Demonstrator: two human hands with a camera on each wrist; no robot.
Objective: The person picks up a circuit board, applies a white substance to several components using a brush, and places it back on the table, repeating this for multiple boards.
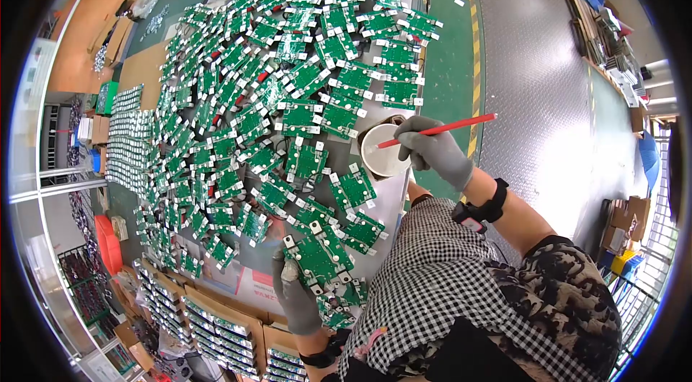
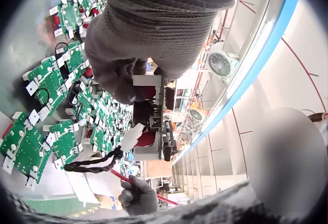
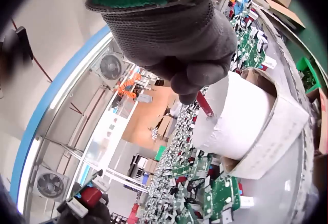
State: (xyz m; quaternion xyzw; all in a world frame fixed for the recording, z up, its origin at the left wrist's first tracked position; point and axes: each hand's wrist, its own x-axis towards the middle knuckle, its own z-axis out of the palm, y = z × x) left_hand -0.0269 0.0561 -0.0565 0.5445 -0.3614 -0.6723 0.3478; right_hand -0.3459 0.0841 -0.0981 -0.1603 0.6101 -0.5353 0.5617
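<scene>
My gloved right hand [image 1: 436, 151] grips a thin red stick [image 1: 461, 122] that slants down into a white tub [image 1: 384, 158]. Over in the right wrist view, the stick's lower end [image 3: 205, 105] dips inside the tub [image 3: 241, 116], which sits in a cut cardboard box [image 3: 266, 147]. My gloved left hand [image 1: 294, 295] holds a green circuit board [image 1: 319, 256] by its left edge, close to my apron. Seen edge-on in the left wrist view, that board [image 2: 163, 101] carries red and black parts, and a black cable [image 2: 92, 165] hangs near it.
Many similar green circuit boards [image 1: 299, 115] cover the metal table, some overlapping. Trays of small boards [image 1: 216, 331] stand along the near left side. A cardboard sheet [image 1: 143, 76] lies at the far left. To the right runs a floor with a yellow-black stripe [image 1: 476, 58].
</scene>
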